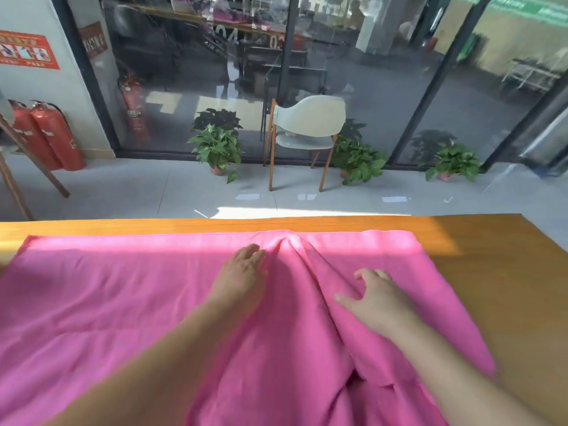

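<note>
Smoothing the pink cloth (107, 302).
Pressing with left hand (242, 275) and right hand (378, 299), fingers wide, to flatten the bump (302, 262).

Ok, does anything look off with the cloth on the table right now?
Yes. The pink cloth is not flat: a bunched ridge of folds runs from its far edge toward the near side, between the left hand and the right hand, which both rest open on it.

I press my left hand (242, 272) and right hand (373, 298) flat on the pink cloth (123, 302), either side of its raised fold (295, 250).
</note>
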The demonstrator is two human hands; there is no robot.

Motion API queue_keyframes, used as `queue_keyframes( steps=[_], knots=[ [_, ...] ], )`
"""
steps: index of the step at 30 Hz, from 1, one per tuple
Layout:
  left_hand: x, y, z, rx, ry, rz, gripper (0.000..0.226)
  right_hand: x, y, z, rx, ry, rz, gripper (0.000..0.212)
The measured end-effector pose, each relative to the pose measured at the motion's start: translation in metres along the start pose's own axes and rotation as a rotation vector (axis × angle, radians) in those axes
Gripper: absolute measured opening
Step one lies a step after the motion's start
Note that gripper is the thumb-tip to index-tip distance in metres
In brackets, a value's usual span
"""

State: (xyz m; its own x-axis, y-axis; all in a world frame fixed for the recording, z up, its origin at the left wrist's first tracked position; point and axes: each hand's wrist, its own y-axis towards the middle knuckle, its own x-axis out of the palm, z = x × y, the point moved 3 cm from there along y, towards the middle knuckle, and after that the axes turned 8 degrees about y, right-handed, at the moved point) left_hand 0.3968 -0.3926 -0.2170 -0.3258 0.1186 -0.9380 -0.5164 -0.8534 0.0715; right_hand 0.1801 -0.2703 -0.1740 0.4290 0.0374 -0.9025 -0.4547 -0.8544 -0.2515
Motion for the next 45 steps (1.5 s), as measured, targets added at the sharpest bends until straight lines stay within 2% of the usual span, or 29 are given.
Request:
queue_keyframes(
  steps=[3, 6, 7, 9, 10, 12, 13, 16, 18, 20, 22, 23, 24, 26, 28, 29, 32, 36, 40, 41, 44, 45],
  knots=[
    [0.015, 0.0, 0.033, 0.006, 0.073, -0.069, 0.047, -0.009, -0.009, 0.037, -0.001, 0.021, -0.182, 0.063],
    [0.023, -0.003, 0.053, 0.032, 0.195, -0.066, 0.045, -0.008, -0.004, 0.048, -0.093, -0.026, -0.212, 0.032],
    [0.025, -0.003, 0.063, 0.039, 0.231, -0.076, 0.047, -0.01, 0.001, 0.054, -0.111, 0.004, -0.205, 0.03],
    [0.027, -0.005, 0.077, 0.03, 0.272, -0.117, 0.053, -0.015, 0.01, 0.063, -0.093, 0.224, -0.196, 0.037],
    [0.027, -0.006, 0.079, 0.01, 0.282, -0.133, 0.055, -0.016, 0.017, 0.067, -0.046, 0.439, -0.22, 0.035],
    [0.029, -0.008, 0.083, -0.034, 0.284, -0.144, 0.061, -0.014, 0.039, 0.082, 0.156, 0.877, -0.273, 0.026],
    [0.029, -0.008, 0.083, -0.058, 0.281, -0.153, 0.063, -0.013, 0.05, 0.092, 0.272, 1.012, -0.25, 0.029],
    [0.026, -0.006, 0.094, -0.164, 0.26, -0.195, 0.043, -0.023, 0.078, 0.122, 0.403, 1.209, -0.076, 0.053],
    [0.024, -0.003, 0.11, -0.191, 0.22, -0.198, 0.039, -0.035, 0.078, 0.131, 0.417, 1.271, -0.038, 0.052],
    [0.027, 0.0, 0.127, -0.206, 0.2, -0.214, 0.043, -0.045, 0.061, 0.134, 0.285, 1.211, -0.139, 0.062],
    [0.034, 0.005, 0.141, -0.216, 0.189, -0.224, 0.046, -0.046, 0.042, 0.136, 0.152, 1.026, -0.251, 0.096],
    [0.037, 0.009, 0.146, -0.219, 0.198, -0.223, 0.047, -0.043, 0.037, 0.138, 0.084, 0.885, -0.278, 0.106],
    [0.04, 0.013, 0.149, -0.225, 0.214, -0.218, 0.047, -0.037, 0.036, 0.139, 0.027, 0.732, -0.248, 0.101],
    [0.042, 0.021, 0.151, -0.248, 0.238, -0.2, 0.048, -0.031, 0.042, 0.143, -0.055, 0.521, -0.058, 0.065],
    [0.044, 0.028, 0.149, -0.277, 0.257, -0.203, 0.053, -0.035, 0.048, 0.144, -0.084, 0.561, 0.145, 0.024],
    [0.045, 0.031, 0.148, -0.291, 0.275, -0.213, 0.056, -0.038, 0.054, 0.146, -0.072, 0.595, 0.205, 0.013],
    [0.046, 0.038, 0.146, -0.3, 0.342, -0.228, 0.058, -0.05, 0.079, 0.15, 0.033, 0.64, 0.214, 0.029],
    [0.047, 0.049, 0.142, -0.32, 0.351, -0.17, 0.055, -0.066, 0.12, 0.148, 0.097, 0.657, 0.226, 0.042],
    [0.053, 0.056, 0.138, -0.318, 0.374, -0.081, 0.055, -0.069, 0.141, 0.148, 0.161, 0.596, 0.135, 0.058],
    [0.056, 0.057, 0.137, -0.314, 0.356, -0.076, 0.058, -0.069, 0.139, 0.148, 0.154, 0.609, 0.088, 0.059],
    [0.07, 0.056, 0.132, -0.313, 0.318, -0.098, 0.075, -0.068, 0.13, 0.143, 0.074, 0.68, -0.056, 0.043],
    [0.072, 0.057, 0.131, -0.3, 0.322, -0.076, 0.082, -0.066, 0.129, 0.144, 0.072, 0.701, -0.071, 0.049]
  ],
)
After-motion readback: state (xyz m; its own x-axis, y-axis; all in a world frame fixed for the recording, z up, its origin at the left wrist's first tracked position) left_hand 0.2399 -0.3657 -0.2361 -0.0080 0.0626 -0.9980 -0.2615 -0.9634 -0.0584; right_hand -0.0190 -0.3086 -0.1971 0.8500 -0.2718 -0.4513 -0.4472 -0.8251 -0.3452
